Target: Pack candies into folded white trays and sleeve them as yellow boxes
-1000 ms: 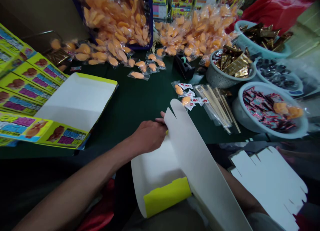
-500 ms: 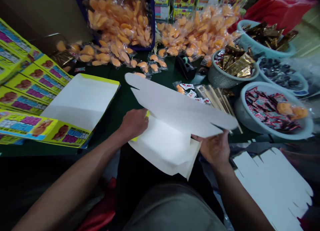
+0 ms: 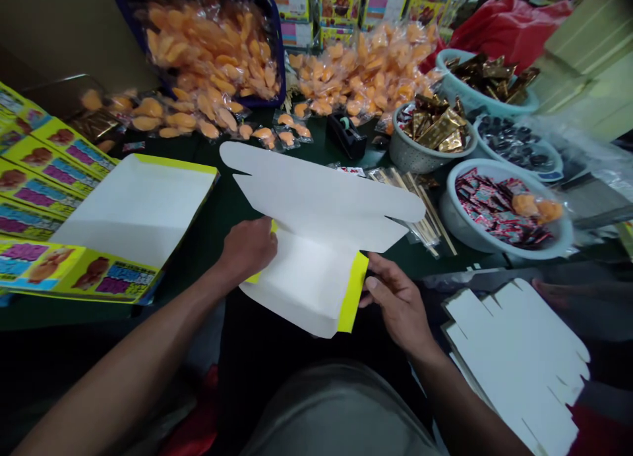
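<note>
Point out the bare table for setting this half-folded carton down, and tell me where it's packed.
Bare green tabletop shows between the open white carton and the half-folded carton at the left hand; a strip lies beyond the right hand, below the wooden sticks. The far side is crowded with orange packets and basins.

hidden: left hand (image 3: 248, 250) covers part of white carton blank (image 3: 316, 209) | cut off: yellow printed boxes (image 3: 34, 179) left edge, blue crate (image 3: 273, 47) top edge | too small: red sachets (image 3: 487, 209) print
</note>
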{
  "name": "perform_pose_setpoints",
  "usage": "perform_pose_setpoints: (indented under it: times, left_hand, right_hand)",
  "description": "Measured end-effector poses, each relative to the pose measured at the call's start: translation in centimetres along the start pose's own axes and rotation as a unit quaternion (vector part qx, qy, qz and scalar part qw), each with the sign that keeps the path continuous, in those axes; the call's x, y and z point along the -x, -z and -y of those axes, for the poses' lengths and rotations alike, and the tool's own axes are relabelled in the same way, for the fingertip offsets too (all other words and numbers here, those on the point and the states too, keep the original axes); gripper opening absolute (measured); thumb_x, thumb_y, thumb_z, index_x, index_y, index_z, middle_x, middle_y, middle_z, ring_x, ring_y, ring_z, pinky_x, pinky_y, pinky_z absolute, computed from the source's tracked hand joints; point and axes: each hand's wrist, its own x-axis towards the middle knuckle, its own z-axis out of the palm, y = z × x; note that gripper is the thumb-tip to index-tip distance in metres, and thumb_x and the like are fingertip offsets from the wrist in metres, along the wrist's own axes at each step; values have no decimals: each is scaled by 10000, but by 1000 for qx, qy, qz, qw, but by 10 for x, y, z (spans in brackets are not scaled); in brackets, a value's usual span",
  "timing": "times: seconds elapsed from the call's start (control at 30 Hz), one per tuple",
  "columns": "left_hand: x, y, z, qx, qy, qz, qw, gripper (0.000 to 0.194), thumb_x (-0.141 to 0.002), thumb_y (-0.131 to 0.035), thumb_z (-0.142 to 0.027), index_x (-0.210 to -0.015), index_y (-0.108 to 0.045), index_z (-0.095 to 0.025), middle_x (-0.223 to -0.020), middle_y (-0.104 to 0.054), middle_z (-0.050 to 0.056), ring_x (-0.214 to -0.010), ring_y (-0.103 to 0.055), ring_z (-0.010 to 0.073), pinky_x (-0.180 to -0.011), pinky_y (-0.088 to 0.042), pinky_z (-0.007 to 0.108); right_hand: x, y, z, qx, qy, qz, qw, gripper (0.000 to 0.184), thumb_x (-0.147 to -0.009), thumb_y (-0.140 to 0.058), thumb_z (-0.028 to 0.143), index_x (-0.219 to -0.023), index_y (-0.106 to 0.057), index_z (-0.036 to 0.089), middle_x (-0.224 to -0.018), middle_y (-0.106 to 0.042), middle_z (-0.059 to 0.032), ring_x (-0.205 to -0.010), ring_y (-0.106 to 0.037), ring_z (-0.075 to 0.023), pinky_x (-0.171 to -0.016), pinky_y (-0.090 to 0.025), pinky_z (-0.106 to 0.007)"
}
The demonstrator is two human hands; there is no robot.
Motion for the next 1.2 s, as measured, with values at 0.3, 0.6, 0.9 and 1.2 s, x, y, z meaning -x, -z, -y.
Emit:
perform_pose_setpoints:
  times: [0.3, 0.6, 0.9, 1.2]
  left_hand:
    - [4, -1, -4, 23, 21, -3, 1000, 295, -939, -467, -299, -1126, -662, -181, -1118, -763, 179, -1037, -738, 376, -825, -587, 455]
    - [8, -4, 4, 113, 47, 3, 992, 395, -851, -568, -251, -1234, -647, -195, -1177, -766, 152, -1083, -740, 358, -858, -595, 440]
    - [8, 1, -1, 46, 62, -9, 997, 328, -916, -521, -298, -1147, -713, -166, -1127, -782, 173, -1087, -743, 358, -895, -601, 455]
    - [1, 5, -9, -10, 70, 14, 997, 344, -905, -516, -301, -1148, -692, -133, -1093, -774, 217, -1058, -744, 384, -889, -599, 490]
  right_hand:
    - [-24, -27, -12, 188, 15, -78, 979, 565, -844, -817, 526, -1271, -641, 202, -1105, -751, -103, -766, -691, -204, -570, -606, -329]
    - [-54, -33, 17, 452, 88, -77, 884, 302, -870, -650, 312, -1124, -756, 189, -984, -771, -84, -823, -691, -227, -754, -512, -350]
    - [-78, -33, 33, 629, 127, -35, 766, 78, -899, -609, 253, -883, -663, 199, -917, -727, -95, -783, -606, -224, -660, -308, -330]
    - [-80, -29, 33, 625, 131, -11, 770, 111, -903, -588, 204, -943, -688, 177, -940, -727, -118, -771, -597, -218, -640, -292, -339]
